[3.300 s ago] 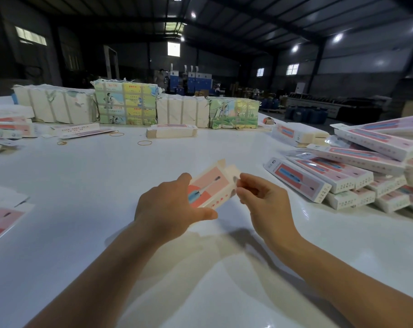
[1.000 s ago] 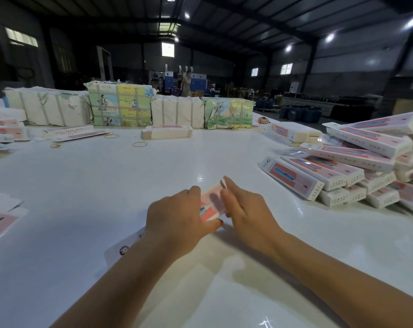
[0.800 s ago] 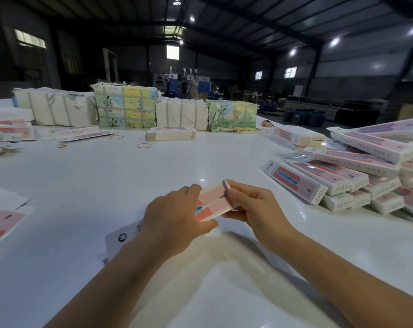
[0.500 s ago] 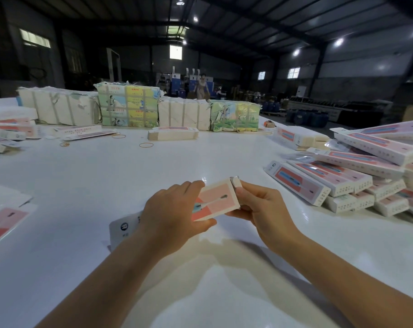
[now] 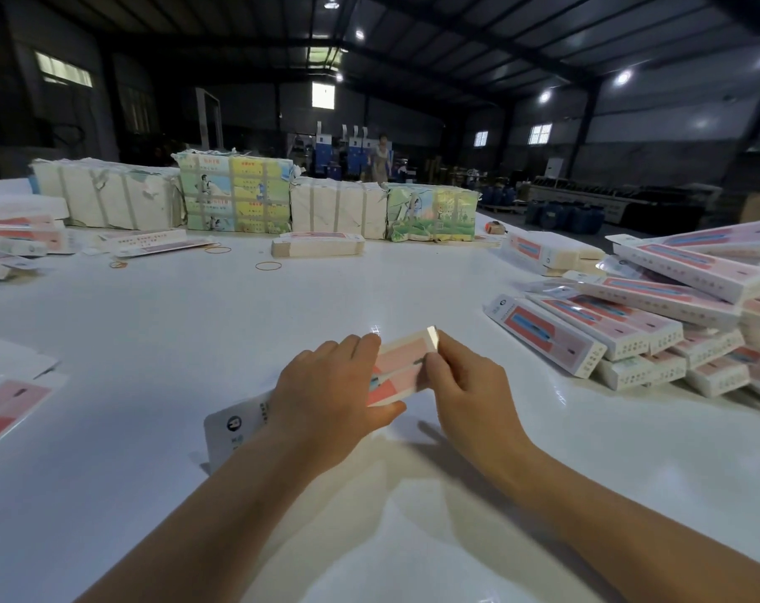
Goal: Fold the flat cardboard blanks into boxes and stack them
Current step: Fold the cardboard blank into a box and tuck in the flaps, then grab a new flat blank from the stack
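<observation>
The cardboard box (image 5: 397, 371) in progress is long and narrow, with a pink and coral printed face and a white near end bearing a round logo. It lies low over the white table (image 5: 195, 341), its small far-end flap (image 5: 431, 339) raised. Finished boxes (image 5: 639, 315) of the same print lie piled at the right; flat blanks (image 5: 8, 402) lie at the left.

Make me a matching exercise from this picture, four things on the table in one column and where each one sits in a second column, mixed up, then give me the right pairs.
Things
1. box being folded
2. pile of finished boxes
3. rubber band
4. green picture bundle

Places
A. at the far edge of the table, in the row of wrapped bundles
B. between the left hand and right hand, near the middle
C. heaped on the right side of the table
D. lying loose on the bare tabletop, just before a flat stack of blanks

Pairs: 1-B, 2-C, 3-D, 4-A
</observation>
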A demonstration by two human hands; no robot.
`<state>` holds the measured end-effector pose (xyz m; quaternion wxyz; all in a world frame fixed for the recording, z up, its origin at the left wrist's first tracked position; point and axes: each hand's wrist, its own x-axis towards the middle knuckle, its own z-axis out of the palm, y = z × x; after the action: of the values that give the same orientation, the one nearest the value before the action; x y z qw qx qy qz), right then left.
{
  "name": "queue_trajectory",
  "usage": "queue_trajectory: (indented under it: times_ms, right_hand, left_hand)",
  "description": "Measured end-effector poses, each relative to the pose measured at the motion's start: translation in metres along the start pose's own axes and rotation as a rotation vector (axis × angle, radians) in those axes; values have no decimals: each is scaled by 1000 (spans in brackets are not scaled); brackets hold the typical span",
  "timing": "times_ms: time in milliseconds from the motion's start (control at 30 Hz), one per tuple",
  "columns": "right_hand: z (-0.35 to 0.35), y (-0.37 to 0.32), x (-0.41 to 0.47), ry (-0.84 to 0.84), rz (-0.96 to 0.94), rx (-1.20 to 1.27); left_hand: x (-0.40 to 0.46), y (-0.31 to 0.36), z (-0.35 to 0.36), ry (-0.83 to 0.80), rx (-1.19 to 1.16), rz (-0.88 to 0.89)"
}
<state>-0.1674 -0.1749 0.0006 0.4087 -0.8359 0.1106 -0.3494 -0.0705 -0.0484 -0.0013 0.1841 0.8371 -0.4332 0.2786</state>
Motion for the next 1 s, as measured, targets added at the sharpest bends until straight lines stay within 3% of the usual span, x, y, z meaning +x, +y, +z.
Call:
queue_trajectory:
  times_ms: [133, 367, 500, 700, 767, 900, 1000]
  right_hand:
    - [2, -2, -4, -3, -136, -176]
    - [-3, -6, 0, -50, -43, 34]
    - [0, -5, -3, -102, -85, -38]
    - [-6, -3, 2, -299, -83, 22]
    - [-10, 0, 4, -356, -108, -91]
    - [-13, 8, 9, -425, -366, -344]
    - [-10, 17, 12, -413, -408, -438]
  left_hand:
    - [0, 10, 1, 12, 82, -44]
    - [1, 6, -5, -15, 124, -51]
    - [3, 2, -11, -35, 158, -27]
    - [5, -13, -22, -127, 163, 3]
    - [4, -17, -23, -187, 139, 15]
    - [1, -17, -23, -272, 104, 62]
    - [-2, -16, -24, -322, 72, 76]
